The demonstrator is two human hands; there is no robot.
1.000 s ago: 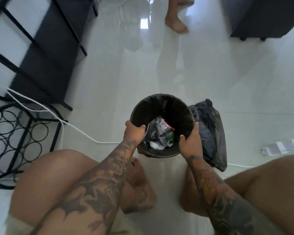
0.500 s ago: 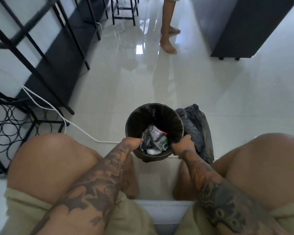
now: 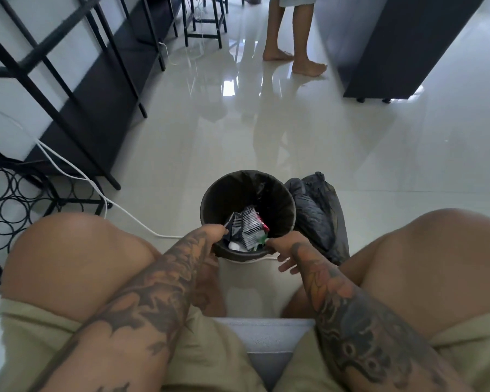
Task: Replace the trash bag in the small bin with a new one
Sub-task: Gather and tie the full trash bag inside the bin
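Observation:
The small round black bin (image 3: 287, 210) stands on the floor between my knees, lined with a black trash bag (image 3: 238, 190). Crumpled wrappers (image 3: 248, 230) lie inside it. My left hand (image 3: 211, 236) grips the bag-covered rim at the near left. At the near right my right hand (image 3: 283, 251) has its thumb over the rim, and its fingers curl below the edge. A second black bag (image 3: 316, 213), crumpled, lies on the floor against the bin's right side.
A white cable (image 3: 125, 212) runs over the glossy floor left of the bin. A black wire rack (image 3: 9, 199) and shelf frames (image 3: 102, 89) stand at left. Another person's bare feet (image 3: 306, 66) are at the back, beside a dark cabinet (image 3: 393, 52).
Both hands have slid from the sides of the rim to its near edge. The camera has pulled back and tilted up, so the bin looks farther away and more of the room shows.

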